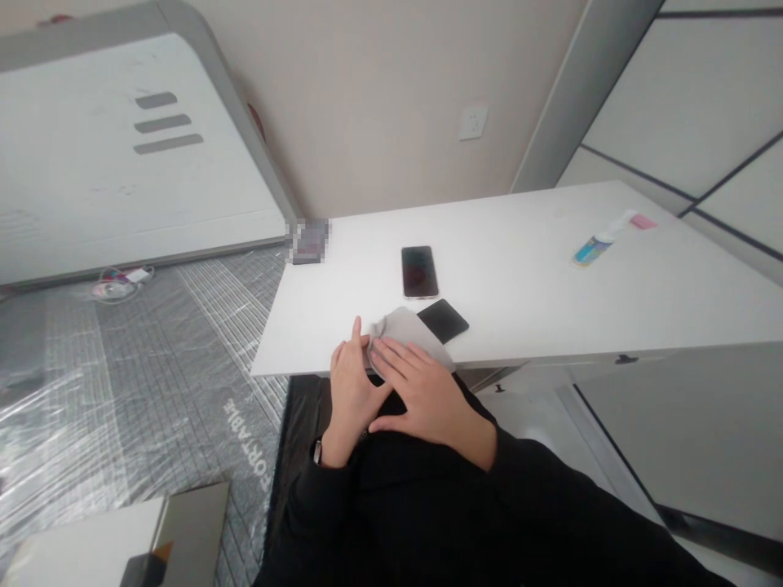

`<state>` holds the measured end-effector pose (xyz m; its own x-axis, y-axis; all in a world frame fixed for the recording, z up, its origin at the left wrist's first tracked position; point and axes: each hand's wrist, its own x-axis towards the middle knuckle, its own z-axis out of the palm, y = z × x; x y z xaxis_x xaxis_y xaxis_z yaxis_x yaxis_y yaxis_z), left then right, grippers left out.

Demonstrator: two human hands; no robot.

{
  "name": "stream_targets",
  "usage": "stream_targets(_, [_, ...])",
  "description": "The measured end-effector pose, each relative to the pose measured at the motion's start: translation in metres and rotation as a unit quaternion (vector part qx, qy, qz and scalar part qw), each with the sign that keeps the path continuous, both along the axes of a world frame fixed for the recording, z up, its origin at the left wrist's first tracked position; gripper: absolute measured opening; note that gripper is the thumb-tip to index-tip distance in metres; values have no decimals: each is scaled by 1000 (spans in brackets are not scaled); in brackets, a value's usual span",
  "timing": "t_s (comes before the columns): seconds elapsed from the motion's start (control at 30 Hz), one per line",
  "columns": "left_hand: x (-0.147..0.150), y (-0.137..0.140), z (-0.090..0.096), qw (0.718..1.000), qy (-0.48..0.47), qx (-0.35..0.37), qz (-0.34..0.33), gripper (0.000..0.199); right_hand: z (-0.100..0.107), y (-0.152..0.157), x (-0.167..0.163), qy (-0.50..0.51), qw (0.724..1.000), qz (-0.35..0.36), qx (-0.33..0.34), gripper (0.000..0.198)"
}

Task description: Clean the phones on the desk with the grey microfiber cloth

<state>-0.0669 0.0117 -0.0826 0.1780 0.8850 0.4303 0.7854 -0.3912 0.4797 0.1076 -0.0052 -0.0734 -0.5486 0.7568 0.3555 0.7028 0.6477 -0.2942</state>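
One grey cloth (409,328) under my right hand (425,393), flat, thumb wide; left hand (353,387) at its edge, can't tell if gripping. Black card (446,320) beside, phone (419,272) beyond.

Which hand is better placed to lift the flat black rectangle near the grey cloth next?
Probably the right hand: it rests on the grey cloth, nearer the flat black rectangle; the left hand is farther left.
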Motion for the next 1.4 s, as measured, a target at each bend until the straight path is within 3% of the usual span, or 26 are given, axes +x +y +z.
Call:
stream_targets(0.1, [1, 0, 2, 1000, -7, 3, -4, 117, 0, 12, 28, 6, 996, -85, 7, 88])
stream_targets(0.2, [2, -1, 3, 1000, -10, -5, -8, 122, -3, 15, 40, -2, 983, -181, 29, 94])
stream_targets(0.3, [2, -1, 1, 1000, 5, -6, 1, 115, -4, 4, 16, -10, 995, -100, 26, 107])
stream_targets(0.4, [1, -1, -1, 1000, 14, 4, 9, 109, -4, -1, 2, -2, 1000, 8, 6, 103])
stream_targets(0.5, [0, -2, 0, 1000, -6, -3, -5, 118, -4, 9, 22, 1, 999, -54, 8, 91])
stream_targets(0.6, [1, -1, 2, 1000, -17, -6, -14, 120, -7, 13, 33, -2, 986, -164, 30, 98])
stream_targets(0.7, [0, -1, 2, 1000, -7, -10, -8, 113, -8, 4, 15, -7, 993, -110, 29, 112])
stream_targets(0.8, [-1, -1, 1, 1000, 2, -13, -2, 110, -6, 3, 7, -2, 1000, -27, 12, 106])
stream_targets(0.9, [-1, 0, 1, 1000, -4, -3, -15, 115, -5, 15, 27, 2, 996, -93, 12, 94])
stream_targets(1.0, [0, 0, 2, 1000, -7, 5, -19, 115, -5, 20, 34, -3, 987, -162, 19, 99])
stream_targets(1.1, [0, 1, 1, 1000, 3, 1, -16, 109, -5, 15, 14, -10, 994, -105, 20, 110])
stream_targets(1.2, [-3, 1, 2, 1000, 4, -3, -18, 110, -4, 15, 9, 1, 999, -50, 13, 103])
stream_targets(1.3, [-3, 1, 2, 1000, -9, -1, -30, 117, -5, 21, 30, 11, 991, -130, 14, 93])
stream_targets(1.4, [-1, 0, 2, 999, -11, -3, -31, 120, -6, 17, 30, 3, 983, -181, 25, 105])
